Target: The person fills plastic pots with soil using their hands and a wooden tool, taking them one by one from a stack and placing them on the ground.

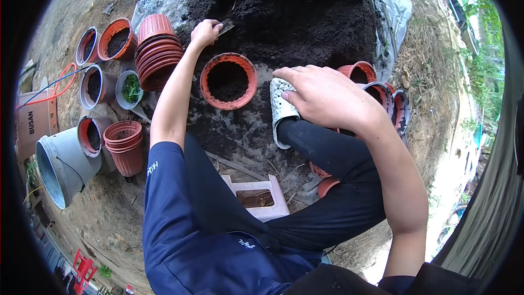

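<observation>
My left hand is closed around a small flat greyish tool, whose far end meets the edge of the dark soil heap. Just below that hand stands an orange-brown plastic pot with soil inside and a scalloped inner rim. My right hand hangs over my foot in a pale perforated clog, its fingers loosely stretched out and nothing seen in them. A stack of reddish-brown pots lies tilted left of my left forearm.
Several soil-filled pots stand on the left, near a small pot with green leaves, a grey bucket and a cardboard box. More pots line the right, beyond my leg. A pale plastic stool sits between my legs.
</observation>
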A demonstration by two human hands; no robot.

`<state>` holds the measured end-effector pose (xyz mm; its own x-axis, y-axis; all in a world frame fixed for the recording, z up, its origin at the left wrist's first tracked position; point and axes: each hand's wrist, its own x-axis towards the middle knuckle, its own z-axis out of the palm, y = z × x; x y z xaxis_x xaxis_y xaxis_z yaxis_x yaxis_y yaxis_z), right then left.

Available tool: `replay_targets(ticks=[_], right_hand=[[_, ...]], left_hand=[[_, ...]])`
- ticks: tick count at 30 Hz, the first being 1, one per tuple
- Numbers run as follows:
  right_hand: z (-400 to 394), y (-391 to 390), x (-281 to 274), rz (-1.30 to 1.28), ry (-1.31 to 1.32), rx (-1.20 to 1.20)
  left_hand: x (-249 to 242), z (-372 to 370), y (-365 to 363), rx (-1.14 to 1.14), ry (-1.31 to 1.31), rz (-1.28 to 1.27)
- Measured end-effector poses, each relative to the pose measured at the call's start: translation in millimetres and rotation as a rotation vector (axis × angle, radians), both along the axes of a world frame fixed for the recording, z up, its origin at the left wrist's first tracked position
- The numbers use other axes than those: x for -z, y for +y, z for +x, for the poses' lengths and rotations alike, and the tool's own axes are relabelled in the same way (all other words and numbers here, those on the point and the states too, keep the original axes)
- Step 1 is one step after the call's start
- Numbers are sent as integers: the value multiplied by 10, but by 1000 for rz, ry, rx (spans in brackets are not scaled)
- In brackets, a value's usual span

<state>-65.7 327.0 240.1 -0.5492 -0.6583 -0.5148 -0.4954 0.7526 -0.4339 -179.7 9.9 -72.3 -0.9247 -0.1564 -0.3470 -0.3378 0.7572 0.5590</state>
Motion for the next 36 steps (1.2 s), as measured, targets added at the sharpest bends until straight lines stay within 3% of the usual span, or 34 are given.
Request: replay_targets(ticks=[9, 12, 14, 17, 19, 22, 30, 32, 36], right_hand=[[98, -110, 25, -1, 88, 11], [77, -50, 100, 22, 101, -21], [69, -27, 104, 55, 61, 9], [47, 64, 137, 56, 93, 45], [36, 107, 132, 43, 98, 53], [52, 92, 149, 39, 93, 48], [-45, 80, 131, 5, 169, 62], [-88, 87, 128, 17, 202, 60], [-163, -10, -65, 177, 270, 177]], left_hand=[[481, 178, 111, -104, 204, -23], [73, 216, 376, -110, 60, 132], [304, -2, 538, -53, 272, -42], [322, -303, 692, -39, 361, -113], [231, -412, 696, -64, 125, 64], [174, -393, 730, -102, 83, 194], [-35, -207, 727, -118, 151, 340], [-149, -207, 663, -88, 216, 499], [-560, -24, 433, -19, 287, 551]])
